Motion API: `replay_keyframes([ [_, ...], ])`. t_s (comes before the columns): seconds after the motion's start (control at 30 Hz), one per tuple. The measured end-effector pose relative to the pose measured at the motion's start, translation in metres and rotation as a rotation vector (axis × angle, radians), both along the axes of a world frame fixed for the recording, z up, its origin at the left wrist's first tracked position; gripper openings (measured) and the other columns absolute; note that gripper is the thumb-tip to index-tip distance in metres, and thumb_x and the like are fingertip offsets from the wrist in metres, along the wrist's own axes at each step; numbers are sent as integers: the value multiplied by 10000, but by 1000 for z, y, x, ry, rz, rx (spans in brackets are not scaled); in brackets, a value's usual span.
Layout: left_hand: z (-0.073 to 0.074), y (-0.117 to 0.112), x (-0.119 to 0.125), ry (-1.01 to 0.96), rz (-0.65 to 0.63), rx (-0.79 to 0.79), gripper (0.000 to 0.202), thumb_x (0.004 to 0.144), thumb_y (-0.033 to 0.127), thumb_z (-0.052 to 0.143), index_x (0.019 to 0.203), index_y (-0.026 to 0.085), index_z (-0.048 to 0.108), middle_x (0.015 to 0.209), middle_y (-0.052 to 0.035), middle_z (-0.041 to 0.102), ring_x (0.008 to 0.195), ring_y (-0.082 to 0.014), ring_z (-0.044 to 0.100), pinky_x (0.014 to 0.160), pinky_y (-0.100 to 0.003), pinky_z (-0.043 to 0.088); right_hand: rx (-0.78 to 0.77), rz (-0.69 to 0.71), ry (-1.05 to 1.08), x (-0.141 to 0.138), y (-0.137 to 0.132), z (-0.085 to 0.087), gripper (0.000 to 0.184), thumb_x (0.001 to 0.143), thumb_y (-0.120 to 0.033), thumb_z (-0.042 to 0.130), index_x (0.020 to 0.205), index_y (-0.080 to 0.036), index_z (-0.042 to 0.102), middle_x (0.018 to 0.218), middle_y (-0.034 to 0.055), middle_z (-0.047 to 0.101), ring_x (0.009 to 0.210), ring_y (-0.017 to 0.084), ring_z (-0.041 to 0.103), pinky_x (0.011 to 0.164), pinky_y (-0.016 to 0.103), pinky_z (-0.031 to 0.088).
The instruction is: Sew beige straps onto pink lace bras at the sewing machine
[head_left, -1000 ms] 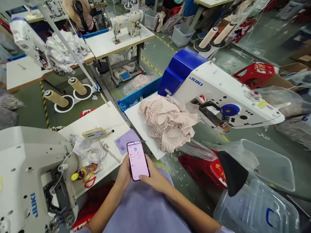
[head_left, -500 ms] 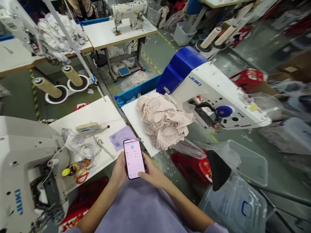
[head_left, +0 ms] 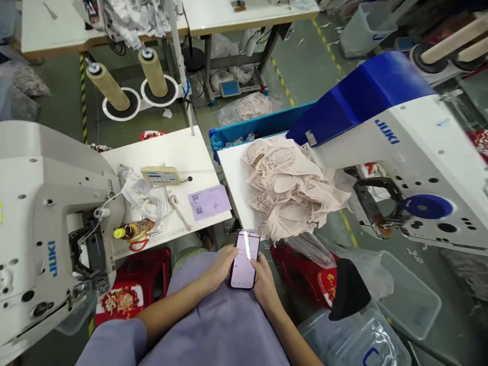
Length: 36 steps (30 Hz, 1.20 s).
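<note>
A smartphone with a lit, pale screen is held upright in front of my body. My left hand grips its left edge, the thumb at the screen's side. On the other edge, my right hand is closed round the phone, its thumb lying over the screen. Just beyond the phone, a heap of beige garments rests on a white table by a blue and white sewing machine. A purple paper slip with printed codes and a handwritten 4 lies left of the phone on the other table.
On the left stands another sewing machine. Near it lie a yellow-capped bottle, red-handled scissors, a control box and white cloth scraps. Red stools and a clear plastic bin are at floor level.
The view has turned down and closer, so the tables and machines sit differently in frame. Both hands still hold the phone, now nearer my body. My right thumb has shifted higher on the screen.
</note>
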<state>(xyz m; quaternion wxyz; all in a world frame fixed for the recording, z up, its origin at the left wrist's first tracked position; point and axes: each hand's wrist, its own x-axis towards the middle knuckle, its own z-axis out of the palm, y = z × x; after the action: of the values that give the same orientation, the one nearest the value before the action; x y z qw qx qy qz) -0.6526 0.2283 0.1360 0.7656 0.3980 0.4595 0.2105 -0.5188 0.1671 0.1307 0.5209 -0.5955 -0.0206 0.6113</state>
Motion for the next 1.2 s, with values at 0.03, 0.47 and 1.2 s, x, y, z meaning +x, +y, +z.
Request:
replay_keyframes([
  [0.03,-8,3,-4,119,-99,188,500,1045,486,291,1286,256,664,1324,-56,694,1237,-233,638,1059,-367,509,-12,-29,-18,-1,-1,-2,448,714,-464,835,1068,-246,670,1046,34,755,957,264,705,844,377,557],
  [0.47,-173,42,-76,1021,-345,682,609,1014,369,413,1562,107,376,1678,-171,248,1570,-327,165,1270,-584,71,-274,-70,-35,14,-7,-28,481,636,-522,877,1012,-272,714,1043,-3,759,1029,226,685,846,306,559],
  [1.2,-156,-40,-117,952,168,392,379,981,255,497,1325,137,605,1503,-162,530,1414,-257,473,1186,-468,390,-121,460,-279,-19,136,-137,425,726,-426,773,997,-123,647,938,43,730,884,207,690,767,320,547],
])
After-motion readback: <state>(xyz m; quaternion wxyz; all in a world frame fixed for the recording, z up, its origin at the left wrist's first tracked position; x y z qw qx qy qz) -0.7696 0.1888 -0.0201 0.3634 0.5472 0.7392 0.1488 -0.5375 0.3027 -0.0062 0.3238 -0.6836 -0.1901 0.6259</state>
